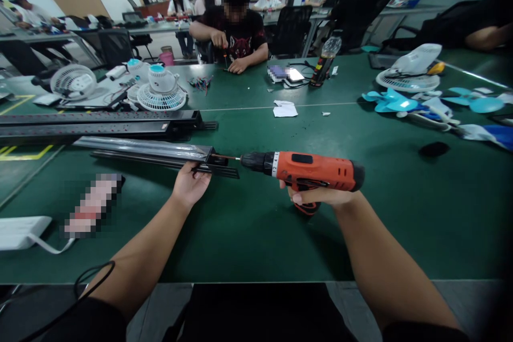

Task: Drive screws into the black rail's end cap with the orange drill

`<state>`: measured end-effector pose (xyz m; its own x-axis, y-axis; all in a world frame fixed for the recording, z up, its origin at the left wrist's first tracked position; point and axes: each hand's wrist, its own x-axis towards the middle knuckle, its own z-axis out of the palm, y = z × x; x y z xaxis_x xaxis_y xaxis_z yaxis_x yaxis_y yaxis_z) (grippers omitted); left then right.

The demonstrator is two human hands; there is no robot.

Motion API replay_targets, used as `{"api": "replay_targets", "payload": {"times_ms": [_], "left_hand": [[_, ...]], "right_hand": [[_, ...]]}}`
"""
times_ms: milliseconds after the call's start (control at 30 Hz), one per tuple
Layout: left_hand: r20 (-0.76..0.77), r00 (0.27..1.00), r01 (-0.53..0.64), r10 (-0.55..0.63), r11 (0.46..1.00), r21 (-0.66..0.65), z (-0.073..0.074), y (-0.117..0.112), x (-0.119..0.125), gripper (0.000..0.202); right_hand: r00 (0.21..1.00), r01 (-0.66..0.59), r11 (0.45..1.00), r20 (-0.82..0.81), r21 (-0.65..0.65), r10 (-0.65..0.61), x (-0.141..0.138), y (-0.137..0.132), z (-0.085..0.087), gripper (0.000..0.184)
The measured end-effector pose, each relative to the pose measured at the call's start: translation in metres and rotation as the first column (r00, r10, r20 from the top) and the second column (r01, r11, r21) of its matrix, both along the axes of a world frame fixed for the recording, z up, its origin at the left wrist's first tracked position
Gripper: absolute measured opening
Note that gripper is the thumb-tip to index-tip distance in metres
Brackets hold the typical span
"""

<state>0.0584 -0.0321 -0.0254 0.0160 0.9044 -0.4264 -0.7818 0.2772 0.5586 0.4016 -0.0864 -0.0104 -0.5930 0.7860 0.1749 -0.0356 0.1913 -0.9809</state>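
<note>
My right hand [320,196] is wrapped round the grip of an orange and black cordless drill [316,168], which lies level and points left. Its long thin bit [227,157] reaches to the open end of a long black metal profile [160,147]; whether the tip touches inside, I cannot tell. Under that end, my left hand [192,184] holds the profile from below, fingers curled round its lower edge. A narrow ribbed black strip [224,171] sticks out beneath the profile's end.
More black profiles [100,125] lie behind on the green table [256,246]. White fans [162,88] stand at the back left, blue fan blades [390,100] at the right. A phone [94,206] lies left; a bottle [325,61] stands across. A co-worker [236,26] sits opposite.
</note>
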Motion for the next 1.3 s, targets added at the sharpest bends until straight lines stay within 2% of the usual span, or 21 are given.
{"api": "replay_targets", "payload": {"times_ms": [333,667,867,1100,1233,1300], "left_hand": [[0.014,1.0,-0.002,0.002,1.0,0.011,0.0007,-0.0005,-0.0008,0.045],[0.011,0.999,-0.031,0.032,0.999,-0.017,-0.0016,-0.0001,-0.0016,0.041],[0.002,0.999,-0.037,0.037,0.999,-0.029,0.0012,-0.0004,-0.0008,0.043],[-0.015,1.0,-0.018,0.018,1.0,0.001,-0.0009,-0.0001,-0.0026,0.042],[-0.024,1.0,-0.003,0.004,1.0,0.005,-0.0026,-0.0002,-0.0032,0.04],[-0.023,1.0,-0.006,0.006,1.0,0.006,-0.0032,0.0,-0.0034,0.04]], "right_hand": [[0.999,0.05,0.996,0.008,0.078,-0.051,-0.0007,-0.0042,0.0003,0.025],[0.999,0.022,0.998,0.027,0.054,-0.024,0.0003,-0.0046,0.0022,0.021],[1.0,0.004,0.995,0.019,0.099,-0.006,-0.0002,-0.0038,0.0021,0.02],[0.999,0.044,0.996,0.021,0.072,-0.045,0.0,-0.0048,0.0004,0.024],[0.999,0.021,0.996,0.047,0.085,-0.025,0.001,-0.0039,0.0007,0.029],[0.997,0.011,0.993,0.071,0.118,-0.02,0.0012,-0.0036,0.001,0.02]]}}
